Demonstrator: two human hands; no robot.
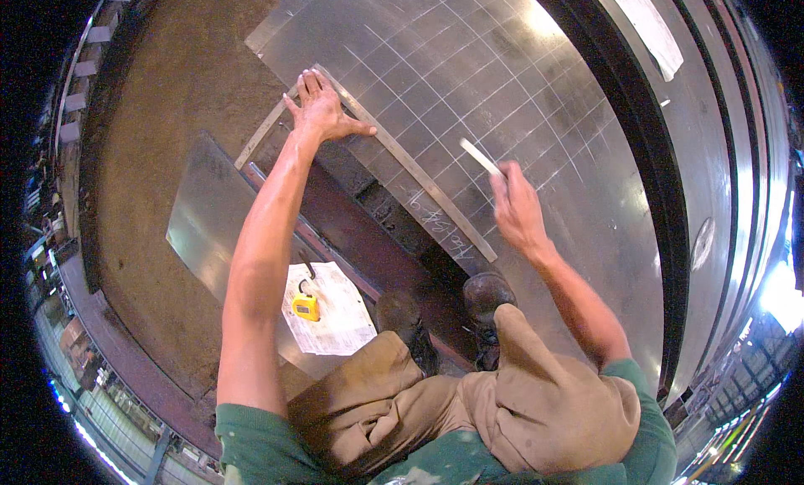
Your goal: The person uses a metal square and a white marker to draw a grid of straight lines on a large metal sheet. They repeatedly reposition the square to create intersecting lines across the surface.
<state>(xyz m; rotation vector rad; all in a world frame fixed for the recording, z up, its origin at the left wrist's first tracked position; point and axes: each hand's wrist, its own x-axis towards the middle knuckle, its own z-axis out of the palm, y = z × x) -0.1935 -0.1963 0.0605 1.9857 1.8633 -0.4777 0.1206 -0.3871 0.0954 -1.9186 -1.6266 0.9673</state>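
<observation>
My left hand point(321, 115) lies spread over the corner of an L-shaped metal square point(427, 183), fingers stretched and thumb out along its long arm. This long arm runs along the near edge of a grey metal plate point(586, 234); the short arm points down to the left, off the plate. Thin white lines cross the plate in a grid, with chalk writing near the square's lower end. Slightly blurred, my right hand point(519, 207) is closed on a white chalk stick point(480, 156) over the plate, right of the square. Whether the stick touches the surface I cannot tell.
A yellow tape measure point(306, 306) rests on a marked paper sheet point(331, 322) at lower left, beside a smaller metal plate point(201, 208). My boots point(488, 296) stand by a dark gap and reddish beam point(335, 204). More plates point(712, 167) are at right.
</observation>
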